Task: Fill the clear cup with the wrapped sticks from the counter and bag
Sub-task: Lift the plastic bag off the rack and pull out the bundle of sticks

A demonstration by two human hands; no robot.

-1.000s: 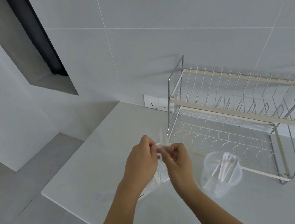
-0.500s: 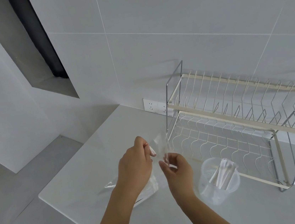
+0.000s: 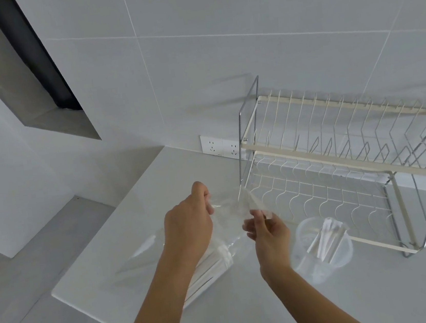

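Observation:
A clear plastic bag lies on the white counter, its mouth raised between my hands. My left hand pinches the bag's left edge and my right hand pinches its right edge, so the mouth is held apart. White wrapped sticks lie inside the bag's lower part, partly hidden by my left forearm. To the right a clear cup stands on the counter with several wrapped sticks leaning in it.
A two-tier wire dish rack stands behind the cup against the tiled wall. A double wall socket sits left of the rack. The counter's left edge drops to the grey floor.
My hands have moved apart from a close pinch at the bag's top, which spreads its mouth. The bag's body now lies lower on the counter.

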